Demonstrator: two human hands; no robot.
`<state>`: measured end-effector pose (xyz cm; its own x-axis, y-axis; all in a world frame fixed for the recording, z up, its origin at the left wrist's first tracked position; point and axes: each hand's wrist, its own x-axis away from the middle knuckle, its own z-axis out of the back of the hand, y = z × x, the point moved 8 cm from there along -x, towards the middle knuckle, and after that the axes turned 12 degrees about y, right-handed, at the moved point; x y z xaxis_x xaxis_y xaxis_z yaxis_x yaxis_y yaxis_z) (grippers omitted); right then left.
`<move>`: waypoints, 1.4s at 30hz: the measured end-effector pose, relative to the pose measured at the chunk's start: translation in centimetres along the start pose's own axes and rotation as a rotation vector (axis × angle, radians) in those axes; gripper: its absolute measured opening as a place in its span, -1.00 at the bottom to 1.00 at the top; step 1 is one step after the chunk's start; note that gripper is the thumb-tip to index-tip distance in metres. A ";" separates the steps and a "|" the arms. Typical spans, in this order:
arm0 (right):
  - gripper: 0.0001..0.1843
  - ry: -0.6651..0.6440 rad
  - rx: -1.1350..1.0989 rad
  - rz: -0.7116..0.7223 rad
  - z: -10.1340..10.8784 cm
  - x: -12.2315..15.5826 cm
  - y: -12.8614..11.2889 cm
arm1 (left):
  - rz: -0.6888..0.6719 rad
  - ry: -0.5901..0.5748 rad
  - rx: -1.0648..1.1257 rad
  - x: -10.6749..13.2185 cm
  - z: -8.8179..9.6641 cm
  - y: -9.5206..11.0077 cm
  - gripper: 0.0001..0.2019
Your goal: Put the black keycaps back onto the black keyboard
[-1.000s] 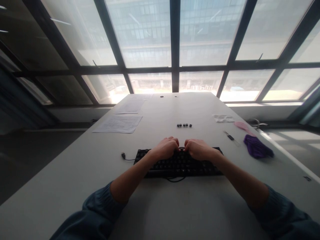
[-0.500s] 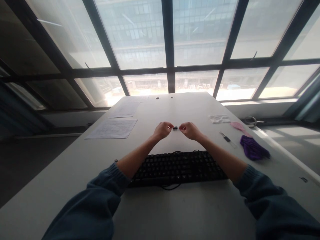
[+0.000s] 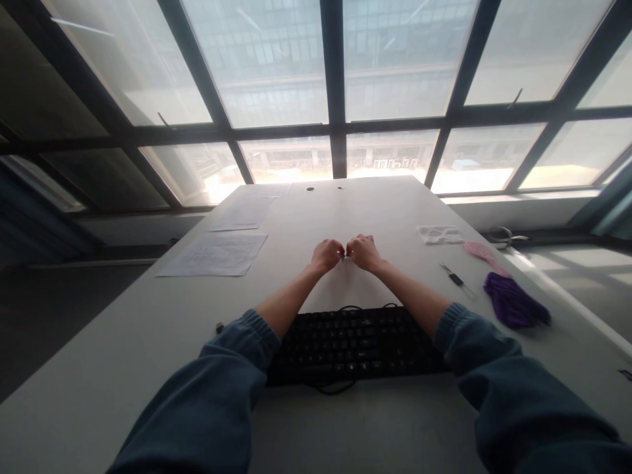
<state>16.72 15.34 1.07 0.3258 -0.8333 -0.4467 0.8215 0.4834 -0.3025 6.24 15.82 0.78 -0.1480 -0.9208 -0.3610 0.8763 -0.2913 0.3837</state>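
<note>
Beyond the keyboard, my left hand (image 3: 327, 255) is closed, its thumb and fingers pinched together. My right hand (image 3: 364, 252) is closed the same way, and the fingertips of both almost meet over the white table (image 3: 340, 214). A tiny dark bit shows between the fingertips, but the fingers cover most of it and its kind is too small to tell. The black keyboard (image 3: 353, 342) lies below my forearms, which partly cover its two ends.
Printed sheets (image 3: 214, 255) lie at left. On the right are a white strap-like piece (image 3: 440, 235), a small dark tool with a wire loop (image 3: 455, 279), a pink brush-like thing (image 3: 481, 251) and a purple cloth (image 3: 513, 301). A small metal-coloured piece (image 3: 220, 327) sits left of the keyboard.
My hands have come closer together, the right one moving left. The small dark pieces seen between them before are now mostly hidden by the fingers. The view has shifted slightly.
</note>
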 end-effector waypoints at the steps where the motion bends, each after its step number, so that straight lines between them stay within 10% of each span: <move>1: -0.82 0.012 -0.010 0.000 0.4 0.1 -0.1 | 0.000 0.007 0.004 0.2 0.4 0.1 -0.83; 10: -0.86 0.123 -0.230 -0.020 7.0 7.2 -1.2 | -0.110 0.003 0.161 6.7 5.6 4.5 -0.87; 18: -0.86 -0.065 -0.460 -0.093 7.4 14.5 -2.1 | -0.121 -0.183 0.395 13.3 4.5 8.7 -0.85; 42: -0.83 -0.112 -0.517 -0.086 6.4 15.1 -2.1 | -0.156 -0.209 0.364 13.8 3.8 9.0 -0.78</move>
<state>22.89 -0.02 0.36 0.3387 -0.8858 -0.3174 0.5192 0.4573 -0.7220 10.31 -0.48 2.43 -0.3880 -0.8802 -0.2732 0.6230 -0.4690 0.6261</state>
